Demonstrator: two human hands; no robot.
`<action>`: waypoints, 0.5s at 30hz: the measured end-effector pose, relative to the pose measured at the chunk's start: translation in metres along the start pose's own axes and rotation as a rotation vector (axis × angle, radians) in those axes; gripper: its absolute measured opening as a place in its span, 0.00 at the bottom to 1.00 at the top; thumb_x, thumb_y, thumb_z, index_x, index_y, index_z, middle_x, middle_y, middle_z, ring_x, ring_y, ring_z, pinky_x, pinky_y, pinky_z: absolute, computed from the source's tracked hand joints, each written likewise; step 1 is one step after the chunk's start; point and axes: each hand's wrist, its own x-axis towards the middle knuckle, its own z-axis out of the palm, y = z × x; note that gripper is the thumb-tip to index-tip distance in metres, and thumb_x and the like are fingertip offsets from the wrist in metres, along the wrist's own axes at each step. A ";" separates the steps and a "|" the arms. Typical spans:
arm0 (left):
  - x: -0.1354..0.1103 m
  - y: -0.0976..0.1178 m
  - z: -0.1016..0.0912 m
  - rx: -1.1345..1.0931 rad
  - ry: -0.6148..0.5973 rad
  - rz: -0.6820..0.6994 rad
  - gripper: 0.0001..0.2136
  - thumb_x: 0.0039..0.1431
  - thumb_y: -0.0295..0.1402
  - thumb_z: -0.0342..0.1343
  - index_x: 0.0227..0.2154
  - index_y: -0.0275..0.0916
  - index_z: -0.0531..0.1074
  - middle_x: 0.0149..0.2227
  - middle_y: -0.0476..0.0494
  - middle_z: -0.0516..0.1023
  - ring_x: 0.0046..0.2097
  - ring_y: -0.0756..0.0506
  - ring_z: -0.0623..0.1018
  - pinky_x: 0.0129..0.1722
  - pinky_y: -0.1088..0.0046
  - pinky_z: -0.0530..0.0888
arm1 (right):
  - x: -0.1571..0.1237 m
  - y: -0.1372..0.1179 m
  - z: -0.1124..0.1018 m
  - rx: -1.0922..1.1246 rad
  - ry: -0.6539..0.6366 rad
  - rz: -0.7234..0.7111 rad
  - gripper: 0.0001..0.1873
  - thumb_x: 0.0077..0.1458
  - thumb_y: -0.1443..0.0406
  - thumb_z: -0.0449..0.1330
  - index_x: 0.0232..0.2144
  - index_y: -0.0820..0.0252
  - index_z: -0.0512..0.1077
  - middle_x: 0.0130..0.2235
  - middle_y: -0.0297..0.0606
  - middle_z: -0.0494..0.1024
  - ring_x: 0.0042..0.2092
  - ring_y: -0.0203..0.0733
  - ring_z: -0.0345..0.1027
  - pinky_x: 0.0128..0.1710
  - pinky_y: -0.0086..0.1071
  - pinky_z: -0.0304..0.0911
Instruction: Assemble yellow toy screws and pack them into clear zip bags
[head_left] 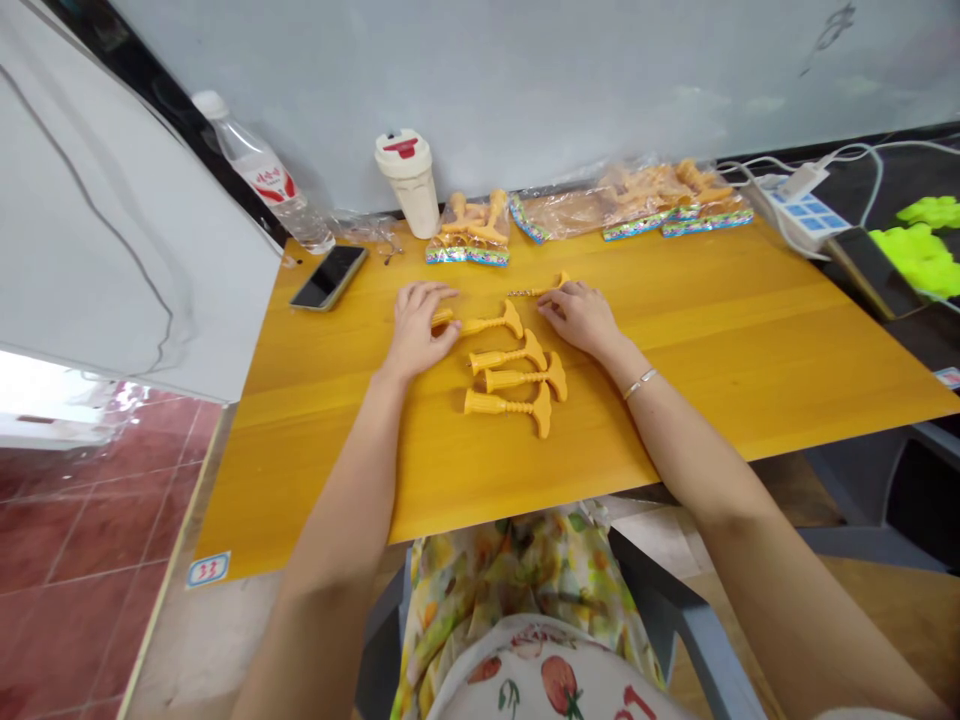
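Note:
In the middle of the table, several yellow-orange corkscrews with T-shaped handles lie roughly in a column, among them a corkscrew (507, 406) nearest me. My left hand (418, 325) rests at their left, its curled fingers and thumb around a short yellow sleeve (442, 317), which is partly hidden. At the upper right, my right hand (581, 316) has its fingers closed on the handle of an uncovered corkscrew (525, 293). The bare metal spiral of that one points left, toward my left hand. A bracelet is on my right wrist.
Along the back stand a clear bottle (262, 175), a lidded cup (409, 182) and bagged corkscrews (472, 225), with more bags (652, 200) to their right. A phone (330, 278) lies at left. A power strip (806, 212) with cables sits at right.

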 end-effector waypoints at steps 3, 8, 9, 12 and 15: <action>0.000 0.002 0.002 0.075 -0.120 0.027 0.19 0.56 0.42 0.61 0.49 0.45 0.74 0.56 0.40 0.74 0.64 0.31 0.63 0.68 0.42 0.50 | 0.001 -0.004 -0.001 0.049 0.015 -0.014 0.16 0.64 0.60 0.53 0.44 0.59 0.78 0.42 0.51 0.77 0.47 0.59 0.68 0.47 0.50 0.63; -0.001 -0.002 0.007 0.128 -0.161 0.061 0.12 0.59 0.40 0.59 0.44 0.45 0.76 0.56 0.42 0.75 0.68 0.30 0.60 0.69 0.39 0.41 | 0.002 -0.011 0.001 0.170 0.102 -0.041 0.17 0.65 0.60 0.51 0.44 0.59 0.78 0.40 0.47 0.77 0.46 0.53 0.69 0.49 0.45 0.64; -0.001 -0.001 0.006 0.130 -0.143 0.070 0.11 0.60 0.39 0.58 0.45 0.45 0.76 0.56 0.42 0.75 0.68 0.31 0.60 0.69 0.40 0.41 | 0.002 -0.011 0.002 0.214 0.120 -0.032 0.18 0.65 0.59 0.51 0.44 0.59 0.78 0.40 0.47 0.77 0.45 0.51 0.69 0.49 0.44 0.64; 0.002 0.006 0.003 0.112 -0.077 0.087 0.12 0.64 0.39 0.55 0.48 0.45 0.74 0.54 0.42 0.76 0.67 0.34 0.62 0.70 0.43 0.43 | 0.003 -0.015 0.003 0.431 0.137 0.048 0.21 0.64 0.53 0.53 0.47 0.60 0.77 0.40 0.45 0.78 0.41 0.47 0.70 0.47 0.42 0.66; 0.005 0.017 0.000 0.083 -0.056 0.096 0.13 0.66 0.41 0.52 0.49 0.45 0.73 0.53 0.41 0.77 0.65 0.36 0.66 0.70 0.47 0.48 | 0.003 -0.021 0.002 0.778 0.029 0.082 0.28 0.59 0.43 0.56 0.48 0.57 0.75 0.37 0.40 0.79 0.37 0.43 0.69 0.41 0.39 0.68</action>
